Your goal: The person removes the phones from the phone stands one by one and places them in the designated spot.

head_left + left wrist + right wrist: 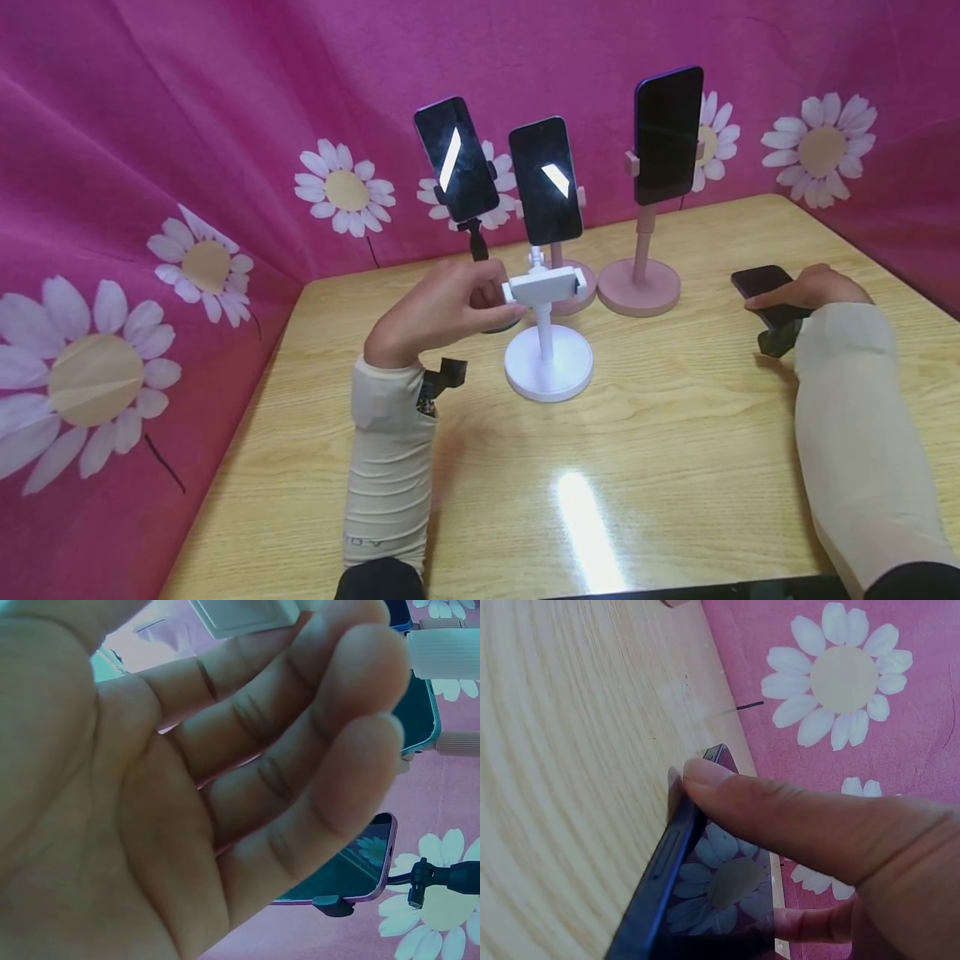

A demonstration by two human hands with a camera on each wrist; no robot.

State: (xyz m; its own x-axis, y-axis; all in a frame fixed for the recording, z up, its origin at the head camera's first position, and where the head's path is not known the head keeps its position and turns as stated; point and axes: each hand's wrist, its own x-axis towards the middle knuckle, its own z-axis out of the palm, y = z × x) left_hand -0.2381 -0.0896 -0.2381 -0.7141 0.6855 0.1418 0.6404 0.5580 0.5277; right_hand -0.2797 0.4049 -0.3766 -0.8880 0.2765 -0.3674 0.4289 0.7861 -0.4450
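Left hand (pixel 447 307) pinches the white stand (pixel 546 335) by its clamp's left end; right hand (pixel 825 287) grips a phone (pixel 762 278) at the table's (pixel 690 442) right side. Beyond, a black stand (pixel 477 243) and two pink stands (pixel 640 292) hold other phones (pixel 545 183).

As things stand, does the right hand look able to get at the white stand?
Probably yes, though the right hand holds a phone: only tabletop shows between that phone and the white stand's base, with the left hand at the other side.

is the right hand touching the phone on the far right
Touching: the right wrist view shows the right hand with its thumb on the edge of the phone.
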